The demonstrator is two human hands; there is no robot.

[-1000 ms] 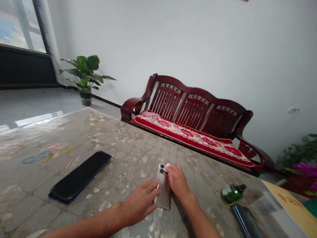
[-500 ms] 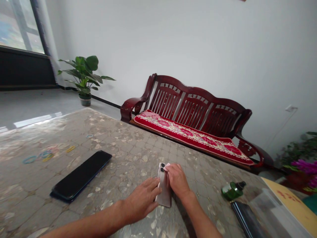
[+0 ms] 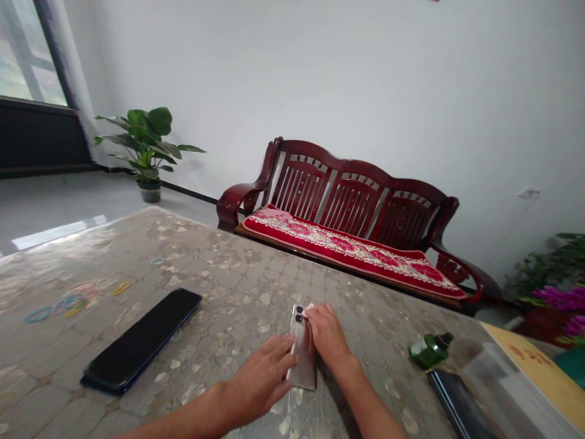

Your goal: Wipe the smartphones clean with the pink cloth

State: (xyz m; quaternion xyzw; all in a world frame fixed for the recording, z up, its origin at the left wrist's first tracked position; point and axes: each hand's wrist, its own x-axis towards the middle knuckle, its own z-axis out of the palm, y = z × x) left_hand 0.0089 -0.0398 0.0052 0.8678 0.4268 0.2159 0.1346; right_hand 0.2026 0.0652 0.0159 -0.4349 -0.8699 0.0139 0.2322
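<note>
While the silver phone lies back-up on the patterned table, with its lenses at the far end, the left hand rests along its left edge. The left fingers are extended close together and touch the phone; whether they grip it cannot be told. The right hand pinches a small pink cloth between narrowed fingers, holding it against the phone beside the lenses. A black phone lies screen-up, left of the left hand; colored rubber bands lie beyond it. A green bottle stands right of the right hand, near a dark case.
</note>
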